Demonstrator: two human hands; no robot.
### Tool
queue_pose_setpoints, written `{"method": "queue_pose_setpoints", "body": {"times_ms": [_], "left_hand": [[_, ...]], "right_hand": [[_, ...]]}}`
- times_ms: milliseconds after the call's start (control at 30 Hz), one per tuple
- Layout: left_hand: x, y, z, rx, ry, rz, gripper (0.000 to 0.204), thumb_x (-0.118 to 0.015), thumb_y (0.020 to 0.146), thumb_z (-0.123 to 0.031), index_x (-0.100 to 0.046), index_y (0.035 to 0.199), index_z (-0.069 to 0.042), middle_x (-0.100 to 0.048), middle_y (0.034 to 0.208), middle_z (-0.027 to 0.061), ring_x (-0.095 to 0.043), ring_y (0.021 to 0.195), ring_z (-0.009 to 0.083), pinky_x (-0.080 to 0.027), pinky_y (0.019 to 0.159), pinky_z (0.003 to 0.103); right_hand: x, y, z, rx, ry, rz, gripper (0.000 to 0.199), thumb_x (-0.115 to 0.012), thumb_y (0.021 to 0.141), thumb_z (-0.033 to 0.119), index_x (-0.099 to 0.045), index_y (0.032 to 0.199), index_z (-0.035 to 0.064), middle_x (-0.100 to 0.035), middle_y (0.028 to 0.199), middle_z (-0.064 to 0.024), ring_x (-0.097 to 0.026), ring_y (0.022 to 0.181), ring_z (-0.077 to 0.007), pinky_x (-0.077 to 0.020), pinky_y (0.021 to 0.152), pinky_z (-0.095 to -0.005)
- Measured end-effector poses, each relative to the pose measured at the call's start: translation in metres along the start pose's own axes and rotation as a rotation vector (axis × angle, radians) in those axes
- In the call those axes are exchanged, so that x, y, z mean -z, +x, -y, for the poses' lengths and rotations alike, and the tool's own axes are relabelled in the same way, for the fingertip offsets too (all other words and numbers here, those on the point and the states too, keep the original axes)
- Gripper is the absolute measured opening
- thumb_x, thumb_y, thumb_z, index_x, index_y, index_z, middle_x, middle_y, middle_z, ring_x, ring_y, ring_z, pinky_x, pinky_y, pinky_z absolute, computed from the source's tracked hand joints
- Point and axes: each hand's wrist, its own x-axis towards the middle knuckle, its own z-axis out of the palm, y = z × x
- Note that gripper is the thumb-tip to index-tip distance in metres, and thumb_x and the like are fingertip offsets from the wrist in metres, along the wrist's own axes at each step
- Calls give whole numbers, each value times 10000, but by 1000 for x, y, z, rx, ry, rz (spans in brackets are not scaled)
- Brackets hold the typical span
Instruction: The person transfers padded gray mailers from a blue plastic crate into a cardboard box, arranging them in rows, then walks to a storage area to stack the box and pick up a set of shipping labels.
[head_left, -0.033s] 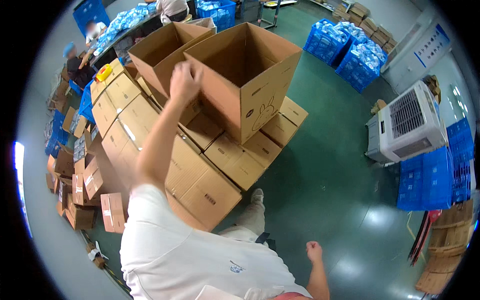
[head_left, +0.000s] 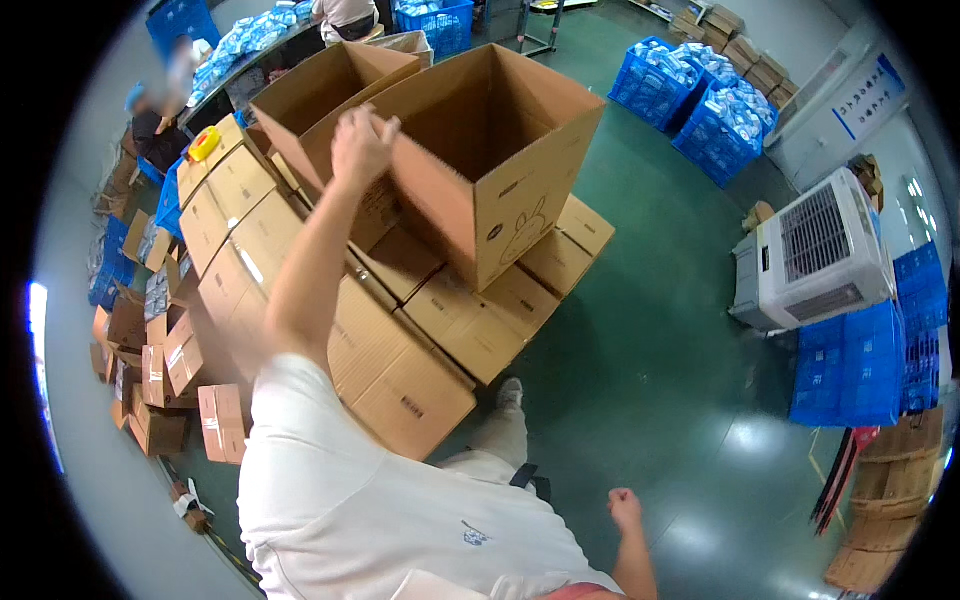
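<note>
Head view, carton (head_left: 507, 195) upright, open end up, left fingers (head_left: 362, 128) against it

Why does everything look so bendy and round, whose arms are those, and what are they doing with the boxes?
A person wears a very wide camera on their head. It looks down, so straight edges bend. The white shirt and the two bare arms beside it belong to that person. The left hand is at the rim of a big open box and seems to pinch it. The right hand is curled, with nothing seen in it. The big box rests on closed boxes.
</note>
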Motion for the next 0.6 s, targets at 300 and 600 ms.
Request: {"method": "queue_pose_setpoints", "body": {"times_ms": [300, 600], "left_hand": [[-82, 124, -14, 198, 613, 482, 299, -662, 837, -235, -717, 1075, -63, -649, 1193, 152, -627, 1131, 309, -489, 950, 433], [-73, 120, -80, 96, 428, 628, 174, -614, 882, -220, -739, 962, -128, -736, 999, 113, -703, 971, 287, -578, 795, 405]], "right_hand": [[58, 105, -62, -169, -105, 113, 180, -611, 887, 197, -682, 860, 34, -660, 712, -58, -639, 670, -149, -515, 580, -307], [92, 227, 84, 52, -166, 215, 206, -632, 898, 202, -670, 995, 24, -676, 803, -73, -648, 675, -163, -528, 585, -314]]}}
